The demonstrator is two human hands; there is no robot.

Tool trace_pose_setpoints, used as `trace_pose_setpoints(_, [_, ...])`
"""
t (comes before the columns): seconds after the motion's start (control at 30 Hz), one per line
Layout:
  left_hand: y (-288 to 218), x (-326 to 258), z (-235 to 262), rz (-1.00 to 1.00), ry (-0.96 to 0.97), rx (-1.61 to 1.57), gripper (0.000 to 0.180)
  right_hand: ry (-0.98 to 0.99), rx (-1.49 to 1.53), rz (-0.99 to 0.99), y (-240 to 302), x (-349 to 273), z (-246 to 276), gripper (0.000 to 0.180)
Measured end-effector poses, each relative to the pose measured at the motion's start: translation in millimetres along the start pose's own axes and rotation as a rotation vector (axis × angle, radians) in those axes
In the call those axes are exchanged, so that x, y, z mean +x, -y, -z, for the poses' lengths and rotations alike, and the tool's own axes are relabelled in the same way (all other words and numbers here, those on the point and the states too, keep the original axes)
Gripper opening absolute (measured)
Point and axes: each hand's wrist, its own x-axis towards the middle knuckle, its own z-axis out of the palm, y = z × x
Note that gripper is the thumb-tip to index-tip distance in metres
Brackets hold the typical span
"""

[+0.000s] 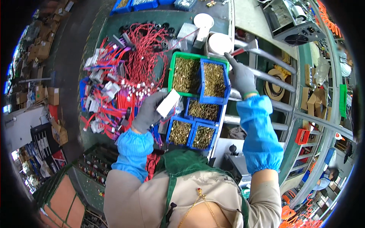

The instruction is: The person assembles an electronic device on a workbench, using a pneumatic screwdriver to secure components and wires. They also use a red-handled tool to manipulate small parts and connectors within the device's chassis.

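Note:
My left hand (146,114), in a grey glove, is closed around a white rectangular block (168,103), held tilted above the bench. In a matching glove, my right hand (243,78) is at the right edge of a blue bin (226,98) of small brass-coloured parts. Its index finger stretches toward a round white lid-like disc (219,43); the other fingers are partly hidden, and I see nothing held. A green bin (172,72) of similar parts stands beside the blue one. Smaller blue bins (186,110) of such parts sit nearer me.
Red wire bundles (142,49) and wires with white connectors (110,91) cover the bench's left side. A red-handled tool with a grey head (251,46) lies beyond my right hand. Metal rollers (279,102) run along the right. People work at the far right.

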Motion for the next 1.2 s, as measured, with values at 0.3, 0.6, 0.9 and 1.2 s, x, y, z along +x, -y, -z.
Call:
trace_pose_setpoints(0.3, [21.9, -11.1, 10.9, -0.265, -0.192, 0.471, 0.032, 0.341, 0.072, 0.613, 126.9, -171.1, -131.3, 0.025])
trace_pose_setpoints(0.6, [6.2, -12.1, 23.4, -0.45, -0.333, 1.177, 0.053, 0.582, 0.138, 0.239, 142.8, -158.3, -162.3, 0.024])
trace_pose_setpoints(0.9, [21.2, -34.3, 29.3, -0.319, -0.435, 1.2, 0.034, 0.152, 0.736, 0.222, 109.6, -160.1, -134.3, 0.016])
trace_pose_setpoints(1.2, [31.8, -78.0, 19.7, 0.065, -0.454, 0.654, 0.03, 0.378, 0.192, 0.367, 113.0, -157.4, -126.2, 0.015])
